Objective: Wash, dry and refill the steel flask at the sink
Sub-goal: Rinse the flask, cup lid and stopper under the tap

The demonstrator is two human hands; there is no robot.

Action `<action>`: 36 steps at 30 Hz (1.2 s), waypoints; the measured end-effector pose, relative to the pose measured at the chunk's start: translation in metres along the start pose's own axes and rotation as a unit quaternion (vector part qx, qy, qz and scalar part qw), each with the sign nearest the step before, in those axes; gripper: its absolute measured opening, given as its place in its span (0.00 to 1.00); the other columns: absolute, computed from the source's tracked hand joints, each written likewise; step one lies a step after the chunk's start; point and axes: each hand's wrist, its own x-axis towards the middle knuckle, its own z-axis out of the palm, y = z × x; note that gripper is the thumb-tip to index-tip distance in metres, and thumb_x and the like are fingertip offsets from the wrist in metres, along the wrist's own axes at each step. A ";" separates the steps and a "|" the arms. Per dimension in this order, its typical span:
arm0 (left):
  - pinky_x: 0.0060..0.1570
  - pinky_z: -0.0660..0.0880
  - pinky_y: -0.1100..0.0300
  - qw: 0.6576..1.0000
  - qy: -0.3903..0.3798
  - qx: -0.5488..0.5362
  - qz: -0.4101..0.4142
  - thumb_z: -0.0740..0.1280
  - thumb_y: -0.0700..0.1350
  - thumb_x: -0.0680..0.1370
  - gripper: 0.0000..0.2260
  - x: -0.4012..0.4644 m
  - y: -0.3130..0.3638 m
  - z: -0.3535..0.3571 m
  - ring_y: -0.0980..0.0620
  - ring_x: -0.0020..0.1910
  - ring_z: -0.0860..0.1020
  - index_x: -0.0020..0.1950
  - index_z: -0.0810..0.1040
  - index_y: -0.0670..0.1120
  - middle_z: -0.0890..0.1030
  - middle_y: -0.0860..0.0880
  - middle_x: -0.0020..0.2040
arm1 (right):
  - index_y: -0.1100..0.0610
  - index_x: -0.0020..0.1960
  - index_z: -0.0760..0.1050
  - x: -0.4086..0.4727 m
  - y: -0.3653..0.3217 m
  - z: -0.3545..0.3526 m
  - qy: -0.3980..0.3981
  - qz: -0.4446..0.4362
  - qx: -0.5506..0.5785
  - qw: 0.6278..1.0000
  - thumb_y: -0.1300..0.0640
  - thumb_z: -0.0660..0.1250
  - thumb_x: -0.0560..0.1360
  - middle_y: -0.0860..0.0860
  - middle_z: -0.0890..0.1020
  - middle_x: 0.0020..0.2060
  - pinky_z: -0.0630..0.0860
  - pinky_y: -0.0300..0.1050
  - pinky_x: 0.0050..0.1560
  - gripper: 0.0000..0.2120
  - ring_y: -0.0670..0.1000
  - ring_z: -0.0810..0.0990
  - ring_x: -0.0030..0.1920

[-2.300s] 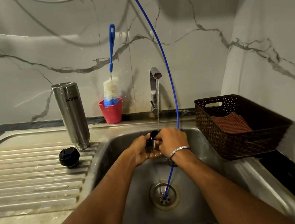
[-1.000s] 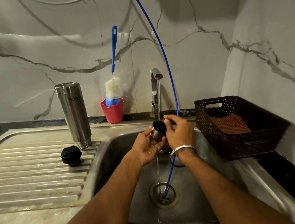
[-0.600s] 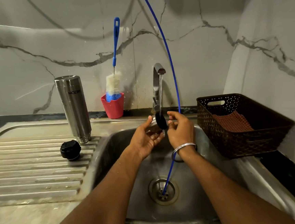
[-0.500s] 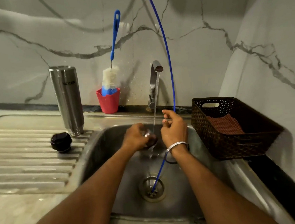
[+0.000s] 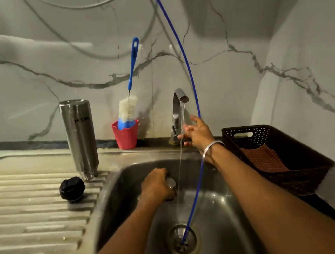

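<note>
Low in the sink [image 5: 111, 194], the left hand [image 5: 155, 185] curls over a small steel cup [image 5: 170, 183], mostly hidden beneath it. Farther back, the right hand [image 5: 198, 133], fingers spread and empty, is just beside the tap [image 5: 178, 113]. The flask [image 5: 79, 137] stands inverted on the drainboard, left.

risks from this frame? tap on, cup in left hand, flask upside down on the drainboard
1. The left hand grips the small steel cup low in the sink; wet, it could slip toward the drain.
2. The right hand reaches for the tap beside the blue tube and could snag it.
3. The inverted flask stands on the ridged drainboard near the black lid; a knock may topple it.
</note>
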 end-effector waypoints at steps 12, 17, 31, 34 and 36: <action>0.55 0.80 0.52 0.998 -0.062 0.013 0.010 0.82 0.51 0.64 0.20 0.005 0.005 0.001 0.47 0.54 0.83 0.54 0.82 0.52 0.85 0.50 0.53 | 0.65 0.63 0.74 0.047 0.008 0.034 -0.067 0.095 -0.084 0.990 0.68 0.54 0.85 0.54 0.73 0.38 0.62 0.35 0.17 0.13 0.43 0.69 0.21; 0.60 0.78 0.48 1.000 0.001 -0.028 -0.010 0.77 0.53 0.71 0.12 0.008 0.005 0.004 0.49 0.53 0.82 0.52 0.82 0.54 0.84 0.52 0.51 | 0.59 0.46 0.74 0.055 0.021 0.041 0.021 0.135 0.068 0.988 0.65 0.52 0.84 0.54 0.76 0.37 0.61 0.35 0.17 0.14 0.45 0.68 0.22; 0.60 0.78 0.60 0.953 0.129 -0.268 0.058 0.80 0.43 0.69 0.40 -0.004 0.009 -0.026 0.57 0.58 0.80 0.78 0.68 0.54 0.82 0.54 0.60 | 0.54 0.46 0.85 -0.055 0.087 0.017 -0.014 -0.018 -0.138 0.990 0.48 0.72 0.77 0.48 0.86 0.38 0.79 0.42 0.44 0.10 0.44 0.83 0.39; 0.60 0.79 0.60 0.995 -0.005 -0.070 0.073 0.80 0.47 0.67 0.29 -0.010 -0.002 -0.021 0.55 0.57 0.82 0.68 0.79 0.54 0.84 0.53 0.58 | 0.63 0.38 0.83 -0.075 0.115 0.010 -0.069 0.135 -0.238 0.960 0.40 0.74 0.73 0.55 0.83 0.29 0.74 0.42 0.33 0.24 0.46 0.78 0.26; 0.57 0.80 0.58 0.994 -0.001 -0.012 0.106 0.79 0.48 0.67 0.21 -0.020 -0.003 -0.025 0.56 0.55 0.82 0.60 0.83 0.55 0.84 0.54 0.56 | 0.63 0.38 0.82 -0.083 0.112 0.012 -0.087 0.142 -0.267 0.949 0.42 0.74 0.74 0.55 0.82 0.29 0.74 0.44 0.33 0.22 0.48 0.78 0.27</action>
